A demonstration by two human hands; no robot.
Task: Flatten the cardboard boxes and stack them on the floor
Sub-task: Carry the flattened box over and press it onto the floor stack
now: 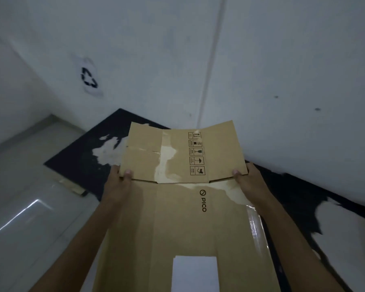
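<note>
I hold a flattened brown cardboard box (pixel 177 218) in front of me, printed with "PICO" and a column of handling symbols, with torn pale patches on its face. My left hand (pixel 119 182) grips its left edge at the fold line, thumb on top. On the opposite edge, at the same fold, my right hand (pixel 248 180) clamps the board. The upper panel (pixel 181 152) tilts away toward the wall. A rectangular gap shows at the bottom edge of the box.
A dark mat (pixel 78 157) with worn white patches lies on the floor against the white wall (pixel 282 70). Glossy pale floor tiles (pixel 25 207) spread to the left. A recycling symbol (pixel 89 77) marks the wall. A scrap of cardboard (pixel 72 186) lies at the mat's near edge.
</note>
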